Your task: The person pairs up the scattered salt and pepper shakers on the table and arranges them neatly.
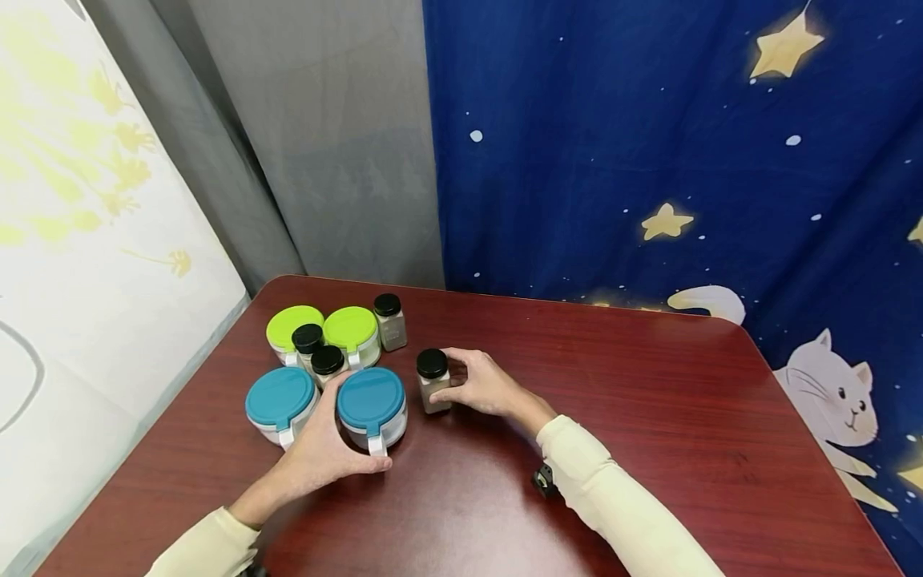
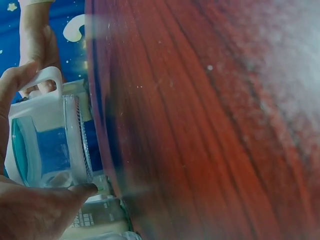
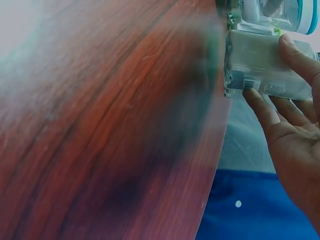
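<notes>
The left hand [image 1: 323, 445] curls round a handled, teal-lidded jar [image 1: 371, 399], probably steadying it; the right hand [image 1: 489, 386] pinches a black-capped square bottle [image 1: 433, 375] by its sides.

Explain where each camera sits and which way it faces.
Head: worn on the head, facing forward and down at the wooden tabletop; left hand, right hand and sleeves show.
Left wrist: worn there, facing the teal-lidded jar that the left hand grips; both hands show.
Right wrist: worn there, facing the black-capped jar that the right hand holds; that hand shows.
Head and left wrist share both hands and the teal-lidded jar.
</notes>
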The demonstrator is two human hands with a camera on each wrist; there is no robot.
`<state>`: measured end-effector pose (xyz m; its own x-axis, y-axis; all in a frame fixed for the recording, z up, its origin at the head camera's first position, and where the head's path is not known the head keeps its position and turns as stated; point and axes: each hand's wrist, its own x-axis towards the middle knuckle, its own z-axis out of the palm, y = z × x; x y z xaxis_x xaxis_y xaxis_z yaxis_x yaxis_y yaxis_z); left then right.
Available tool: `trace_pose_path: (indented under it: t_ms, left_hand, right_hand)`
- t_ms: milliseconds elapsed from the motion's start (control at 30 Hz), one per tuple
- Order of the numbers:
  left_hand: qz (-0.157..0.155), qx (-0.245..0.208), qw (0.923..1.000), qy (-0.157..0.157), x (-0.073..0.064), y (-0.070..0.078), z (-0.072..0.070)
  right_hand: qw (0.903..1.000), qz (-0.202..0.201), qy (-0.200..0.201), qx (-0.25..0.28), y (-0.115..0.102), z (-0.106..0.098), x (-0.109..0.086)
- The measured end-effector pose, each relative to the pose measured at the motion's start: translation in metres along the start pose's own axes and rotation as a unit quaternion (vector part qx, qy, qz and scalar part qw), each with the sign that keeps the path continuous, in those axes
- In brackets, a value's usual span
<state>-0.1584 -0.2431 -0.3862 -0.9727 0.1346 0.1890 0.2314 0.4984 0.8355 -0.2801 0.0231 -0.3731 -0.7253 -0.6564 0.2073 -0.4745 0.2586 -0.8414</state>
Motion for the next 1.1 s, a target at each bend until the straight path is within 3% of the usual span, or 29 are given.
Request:
trace_pose_path:
  t_ms: [267, 400, 833, 1100]
  left_hand:
    - [0.002, 0.007, 1.0000, 0.007, 0.006, 0.000, 0.003]
    - [-0.005, 0.015, 0.9999, 0.002, 0.009, 0.002, 0.005]
    - [0.004, -0.014, 0.9998, -0.011, 0.014, 0.002, 0.012]
    - [0.025, -0.018, 0.9995, -0.009, 0.014, 0.003, 0.017]
  right_hand:
    - [0.9999, 0.004, 0.010, 0.007, 0.005, -0.005, -0.005]
    - [0.9992, 0.002, 0.011, 0.039, 0.007, -0.005, -0.008]
    - [0.9971, 0.014, 0.021, 0.072, 0.007, -0.009, -0.021]
    - [0.9990, 0.009, 0.024, 0.036, 0.002, -0.011, -0.030]
